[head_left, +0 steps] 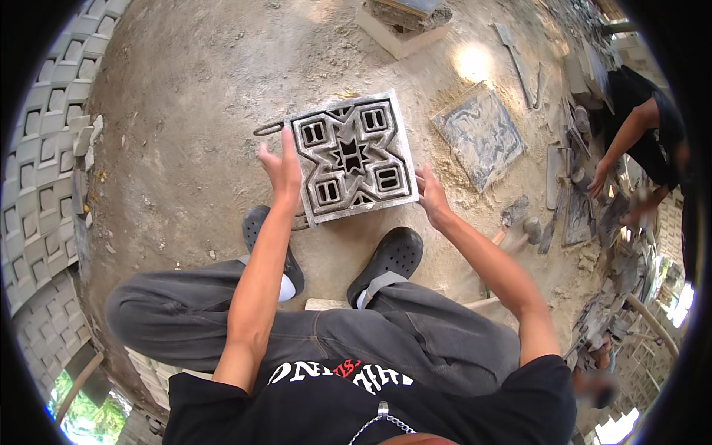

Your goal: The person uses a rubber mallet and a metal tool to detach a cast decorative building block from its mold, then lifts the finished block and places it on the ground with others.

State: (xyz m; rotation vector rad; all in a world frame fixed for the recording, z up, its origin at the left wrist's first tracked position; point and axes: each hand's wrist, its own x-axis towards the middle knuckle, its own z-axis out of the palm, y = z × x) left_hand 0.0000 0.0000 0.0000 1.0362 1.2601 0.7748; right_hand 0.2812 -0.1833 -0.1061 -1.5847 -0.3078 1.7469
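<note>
Two hands grip a square grey mould (351, 157) that stands on the dusty ground (200, 96) just ahead of the person's black clogs (387, 261); it is a metal frame whose patterned cells, four slotted corner pockets around a star-shaped centre, hold grey cement packed around the openings, and a thin wire handle sticks out from its upper left corner. Stacked pale patterned blocks (44, 111) curve along the left rim, leaving a broad stretch of bare earth between them and the mould, the widest open room here. To the right a flat square slab (480, 133) lies near but apart from the mould, and beyond it a clutter of tools and scraps runs up to a co-worker in black (638, 126) crouched at the right edge. A pale block (397, 33) sits at the top, well apart. The left hand (280, 167) presses flat against the mould's left edge, fingers stretched upward and close together. The right hand (430, 191) clasps the mould's right edge, fingers curled around the rim, thumb side toward the person
</note>
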